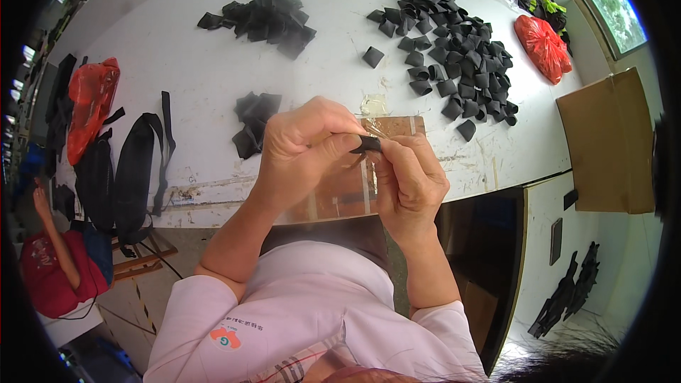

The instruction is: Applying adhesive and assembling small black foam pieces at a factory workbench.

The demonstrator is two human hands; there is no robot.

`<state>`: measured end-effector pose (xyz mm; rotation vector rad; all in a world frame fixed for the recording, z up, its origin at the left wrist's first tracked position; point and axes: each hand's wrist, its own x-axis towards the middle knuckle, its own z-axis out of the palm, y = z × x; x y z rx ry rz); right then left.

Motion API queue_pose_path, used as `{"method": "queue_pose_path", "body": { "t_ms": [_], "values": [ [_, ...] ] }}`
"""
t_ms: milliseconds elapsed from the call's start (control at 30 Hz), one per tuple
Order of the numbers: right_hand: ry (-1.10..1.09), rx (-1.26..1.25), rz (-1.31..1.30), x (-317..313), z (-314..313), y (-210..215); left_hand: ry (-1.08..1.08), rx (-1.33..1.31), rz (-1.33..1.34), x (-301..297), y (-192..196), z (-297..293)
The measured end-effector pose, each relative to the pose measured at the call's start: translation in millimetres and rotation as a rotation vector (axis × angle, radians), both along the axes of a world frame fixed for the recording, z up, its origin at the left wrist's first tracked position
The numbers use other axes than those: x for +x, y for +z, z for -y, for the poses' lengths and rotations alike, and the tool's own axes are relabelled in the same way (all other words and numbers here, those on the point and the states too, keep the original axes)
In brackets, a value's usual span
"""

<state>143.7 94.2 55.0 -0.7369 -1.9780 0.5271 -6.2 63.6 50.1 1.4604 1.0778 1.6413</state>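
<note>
Between the fingertips of both hands, close in front of my chest, is a small black fabric piece (367,145). My left hand (303,143) pinches its left end, and my right hand (410,174) pinches the right end. Beneath them a brown board (333,184) with clear tape on it lies at the table's near edge. Just left of my left hand rests a small stack of flat black pieces (255,122). Farther off is a larger pile of flat black pieces (266,20). Many folded, looped black pieces (461,57) are spread over the right side.
The white table (177,64) also bears black straps and padded bands (138,170) and a red plastic bag (93,103) at left. At far right are another red bag (543,48) and a cardboard box (606,142). A person in red (64,269) sits at far left.
</note>
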Motion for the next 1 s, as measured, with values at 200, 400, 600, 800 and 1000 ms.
{"method": "queue_pose_path", "body": {
  "t_ms": [200,400,600,800,1000],
  "values": [
    [-0.007,-0.072,-0.002,7,-2,6,0.103,-0.062,0.29,18,4,13],
    [0.143,-1.199,-0.934,15,37,-6,0.125,-0.149,0.353,44,-6,47],
    [0.333,-1.483,-1.041,12,48,-28,0.196,-0.232,0.266,52,-11,51],
    [0.157,-1.336,-0.524,22,46,-33,0.323,-0.219,-0.068,42,-23,48],
    [-0.03,-0.343,-0.234,13,42,-35,0.315,-0.101,-0.368,37,-25,48]
  ]
}}
